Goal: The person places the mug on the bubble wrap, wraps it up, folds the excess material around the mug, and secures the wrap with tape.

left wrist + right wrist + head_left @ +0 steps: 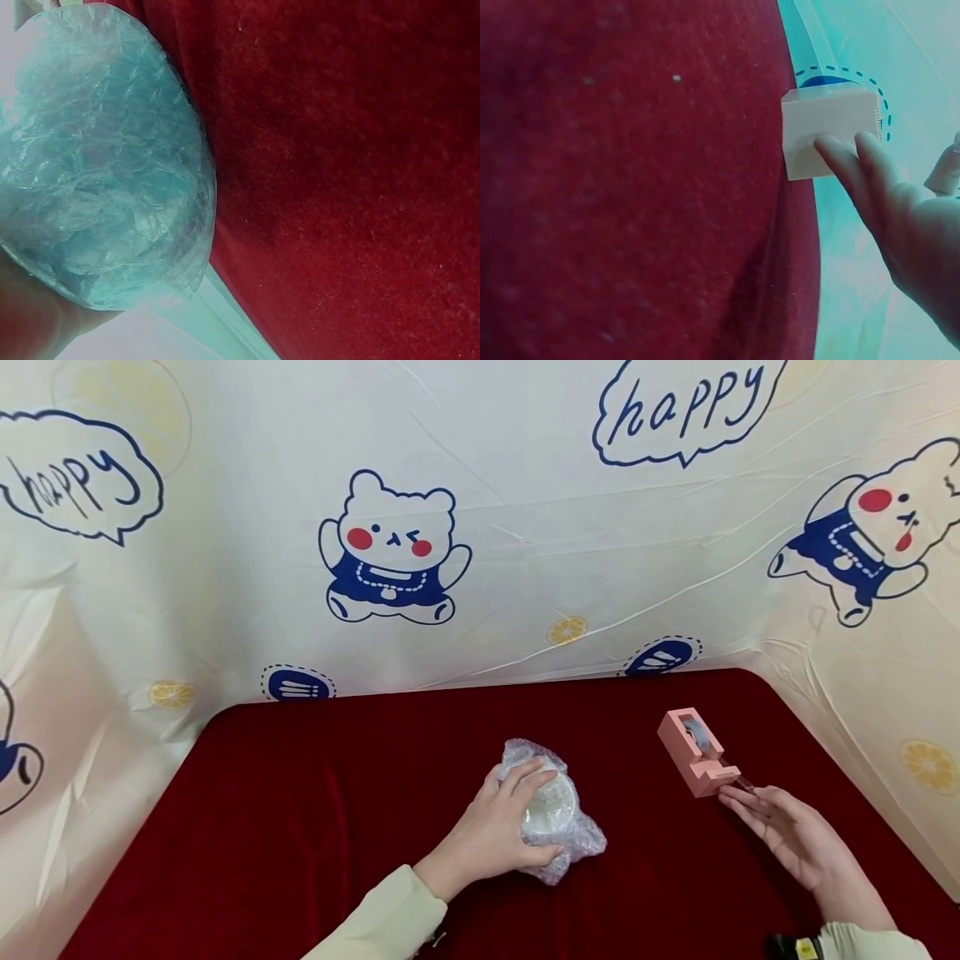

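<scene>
A round white object wrapped in clear bubble wrap lies near the middle of the red cloth. My left hand grips it from the left, fingers spread over its top and thumb at its near side. The bubble wrap fills the left of the left wrist view; what it encloses cannot be made out there. A pink tape dispenser with a bluish roll is further right. At its near end my right hand pinches a thin clear strip of tape, while two straighter fingers touch the dispenser's front face.
Red velvet cloth covers the table, which has rounded far corners. A white curtain printed with bears and lemon slices hangs behind and along both sides. A dark band sits by the right cuff.
</scene>
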Action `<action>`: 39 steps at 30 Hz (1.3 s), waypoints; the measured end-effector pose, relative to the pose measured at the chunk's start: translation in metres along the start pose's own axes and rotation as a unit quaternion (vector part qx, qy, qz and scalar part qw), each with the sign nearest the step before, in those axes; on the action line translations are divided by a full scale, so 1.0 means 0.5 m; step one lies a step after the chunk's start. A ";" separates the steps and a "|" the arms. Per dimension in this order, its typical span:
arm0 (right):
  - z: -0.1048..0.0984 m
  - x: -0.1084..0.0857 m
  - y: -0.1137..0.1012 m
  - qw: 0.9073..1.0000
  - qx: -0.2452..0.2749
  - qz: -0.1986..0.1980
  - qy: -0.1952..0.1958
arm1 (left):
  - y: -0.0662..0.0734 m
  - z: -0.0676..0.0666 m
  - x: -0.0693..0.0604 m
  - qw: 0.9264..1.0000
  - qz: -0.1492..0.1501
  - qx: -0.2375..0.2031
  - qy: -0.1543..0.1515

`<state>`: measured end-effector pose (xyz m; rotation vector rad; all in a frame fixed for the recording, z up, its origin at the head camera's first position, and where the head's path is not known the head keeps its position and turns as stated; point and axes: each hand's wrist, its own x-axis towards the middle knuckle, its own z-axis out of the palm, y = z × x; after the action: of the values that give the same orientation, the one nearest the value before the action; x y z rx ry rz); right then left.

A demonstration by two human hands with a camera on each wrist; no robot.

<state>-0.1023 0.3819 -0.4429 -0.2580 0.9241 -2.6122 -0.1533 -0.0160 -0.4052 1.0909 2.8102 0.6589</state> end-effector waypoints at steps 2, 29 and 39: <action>-0.004 -0.002 0.004 0.999 0.035 0.000 -0.032 | 0.000 0.000 0.000 1.000 0.001 0.001 0.001; 0.004 -0.025 0.002 0.915 -0.291 0.109 0.256 | -0.004 0.003 -0.002 1.000 0.000 -0.004 0.005; 0.043 -0.016 -0.006 0.667 -0.585 0.284 0.364 | -0.003 0.003 -0.001 1.000 -0.001 -0.009 0.004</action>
<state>-0.0898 0.3750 -0.4249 0.7330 2.3618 -1.1324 -0.1537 -0.0167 -0.4074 1.0835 2.8059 0.6877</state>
